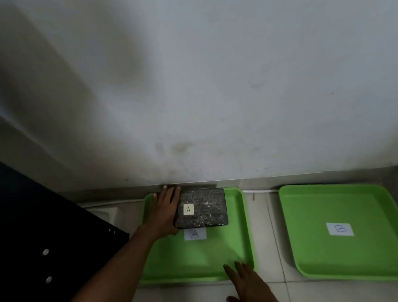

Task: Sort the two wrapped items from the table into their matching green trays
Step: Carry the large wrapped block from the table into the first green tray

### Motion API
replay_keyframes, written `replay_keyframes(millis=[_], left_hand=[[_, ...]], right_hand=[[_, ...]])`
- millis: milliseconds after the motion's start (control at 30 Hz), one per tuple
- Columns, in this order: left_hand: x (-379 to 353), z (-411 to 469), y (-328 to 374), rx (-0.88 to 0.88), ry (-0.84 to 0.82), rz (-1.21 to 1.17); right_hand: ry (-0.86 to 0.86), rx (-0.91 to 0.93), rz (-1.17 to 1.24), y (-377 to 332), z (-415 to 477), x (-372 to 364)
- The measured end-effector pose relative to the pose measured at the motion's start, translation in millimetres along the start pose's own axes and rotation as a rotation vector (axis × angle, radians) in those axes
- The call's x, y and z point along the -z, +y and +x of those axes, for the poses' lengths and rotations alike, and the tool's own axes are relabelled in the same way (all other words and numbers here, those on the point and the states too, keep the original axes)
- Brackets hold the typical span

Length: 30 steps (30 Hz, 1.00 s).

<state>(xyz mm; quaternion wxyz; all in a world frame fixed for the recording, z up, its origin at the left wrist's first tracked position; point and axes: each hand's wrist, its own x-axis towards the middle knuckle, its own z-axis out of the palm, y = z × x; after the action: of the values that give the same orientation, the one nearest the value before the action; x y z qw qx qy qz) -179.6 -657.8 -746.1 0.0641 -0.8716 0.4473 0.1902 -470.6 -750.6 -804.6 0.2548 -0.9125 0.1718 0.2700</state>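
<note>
Two green trays lie side by side on a pale tiled surface (260, 221) that meets a white wall (208, 73). Tray A (194, 260) carries a white paper label (195, 234) marked "A" near its middle. In the far part of tray A, against its back rim, lies a dark pack (204, 209) wrapped in shiny clear film, flat, with a small yellowish tag (188, 209) reading "A" on its top, toward the pack's left side. The left hand (164, 212) reaches across tray A's left rim and rests along the pack's left edge, fingers stretched toward the wall and the thumb at the pack's near left corner; it touches the pack, but whether it grips it or only lies against it cannot be told. The right hand (249, 291) is open and empty, fingers spread, its fingertips over tray A's near right corner and its palm over the surface just in front of that rim. To the right of tray A, apart from it by a strip of tile, lies tray B (383, 255), holding only a white label (340, 229) marked "B". To the left of tray A stands a dark panel (27, 237) with two round silver studs.
</note>
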Motion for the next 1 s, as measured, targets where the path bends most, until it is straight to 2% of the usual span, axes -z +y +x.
replay_keyframes(millis=[200,333,567,1000], left_hand=[[-15,12,-11,-0.006,-0.022,-0.066],[-25,10,-9,-0.012,-0.100,-0.104],[-30,8,3,0.048,-0.034,-0.077],[-23,6,0,0.064,-0.031,-0.091]], right_hand=[[-0.010,-0.006,-0.047,7,7,-20],[0.012,-0.012,-0.055,4,6,-24],[0.033,-0.007,-0.022,9,4,-22],[0.043,-0.008,-0.062,5,3,-15]])
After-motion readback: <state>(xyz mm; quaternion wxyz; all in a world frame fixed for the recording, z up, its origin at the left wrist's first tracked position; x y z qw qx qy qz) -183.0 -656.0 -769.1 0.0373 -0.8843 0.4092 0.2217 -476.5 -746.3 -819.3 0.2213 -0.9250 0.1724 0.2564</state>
